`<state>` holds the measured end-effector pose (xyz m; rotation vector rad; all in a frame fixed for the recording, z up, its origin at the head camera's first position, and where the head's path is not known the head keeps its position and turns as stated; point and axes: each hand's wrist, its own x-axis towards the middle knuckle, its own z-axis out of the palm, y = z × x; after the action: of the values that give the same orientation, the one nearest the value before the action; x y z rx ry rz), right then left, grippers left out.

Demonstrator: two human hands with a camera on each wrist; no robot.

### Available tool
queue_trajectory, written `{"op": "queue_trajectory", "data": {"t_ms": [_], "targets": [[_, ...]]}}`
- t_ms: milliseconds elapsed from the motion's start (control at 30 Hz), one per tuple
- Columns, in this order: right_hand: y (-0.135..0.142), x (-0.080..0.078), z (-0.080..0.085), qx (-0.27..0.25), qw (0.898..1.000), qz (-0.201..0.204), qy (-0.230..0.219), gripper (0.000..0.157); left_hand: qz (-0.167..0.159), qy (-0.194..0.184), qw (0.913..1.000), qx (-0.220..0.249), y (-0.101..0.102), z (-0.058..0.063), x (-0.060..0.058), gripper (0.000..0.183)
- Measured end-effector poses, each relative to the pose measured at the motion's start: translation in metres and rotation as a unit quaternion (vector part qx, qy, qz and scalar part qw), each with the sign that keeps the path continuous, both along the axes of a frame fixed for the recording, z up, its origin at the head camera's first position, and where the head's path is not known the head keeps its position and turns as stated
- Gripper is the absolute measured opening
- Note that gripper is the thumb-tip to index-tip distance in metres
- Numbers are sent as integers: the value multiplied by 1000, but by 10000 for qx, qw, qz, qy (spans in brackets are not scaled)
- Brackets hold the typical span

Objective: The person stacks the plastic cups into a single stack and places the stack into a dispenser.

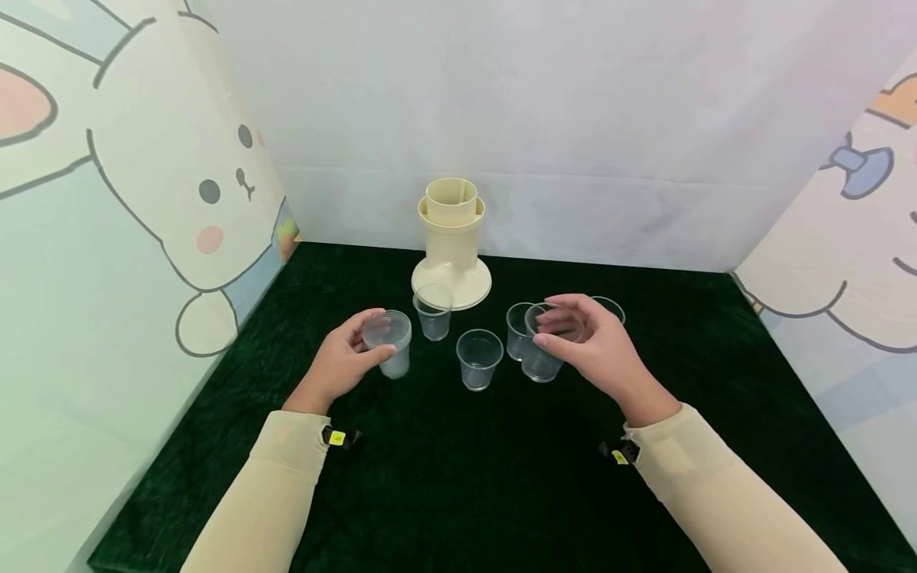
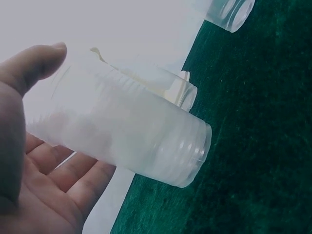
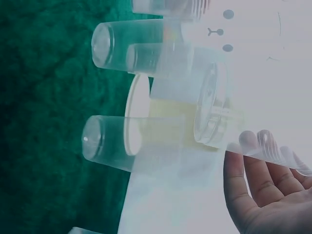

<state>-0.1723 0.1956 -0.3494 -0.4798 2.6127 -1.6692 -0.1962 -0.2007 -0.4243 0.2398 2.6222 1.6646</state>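
Observation:
My left hand grips a nested stack of clear plastic cups, thumb on the near side and fingers round the far side. The left wrist view shows the cloudy stack with several ridges near its base. My right hand holds a single clear plastic cup near its rim, base tilted away in the right wrist view. Between the hands stands another clear cup. One more cup is just behind the held one, and a further cup is partly hidden behind my right hand.
A cream-coloured stand with a round base and a tube-shaped top is at the back of the green cloth-covered table. In front of its base stands a clear cup. White and cartoon-printed curtains surround the table.

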Motion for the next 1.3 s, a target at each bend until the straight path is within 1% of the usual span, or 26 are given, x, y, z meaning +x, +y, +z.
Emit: {"op": "queue_trajectory", "data": {"t_ms": [200, 367, 567, 733, 933, 1167, 1300], "targets": [[-4, -5, 12, 85, 9999, -27, 84, 55, -13, 33, 9999, -146, 1, -1, 0, 73], [-11, -11, 19, -113, 9999, -4, 59, 55, -12, 44, 9999, -143, 0, -2, 0, 73], [-21, -20, 22, -372, 9992, 60, 94, 57, -31, 31, 9999, -107, 0, 1, 0, 73], [-30, -26, 26, -358, 9993, 71, 90, 60, 20, -31, 9999, -104, 1, 2, 0, 72], [-40, -31, 27, -424, 9990, 105, 49, 61, -4, 5, 10000, -73, -1, 1, 2, 71], [-55, -35, 27, -446, 9990, 8, -55, 62, 36, 60, 10000, -31, -2, 0, 3, 70], [-62, -37, 27, -470, 9988, -38, -106, 63, 7, 74, 10000, -50, -1, -3, 1, 72]]}}
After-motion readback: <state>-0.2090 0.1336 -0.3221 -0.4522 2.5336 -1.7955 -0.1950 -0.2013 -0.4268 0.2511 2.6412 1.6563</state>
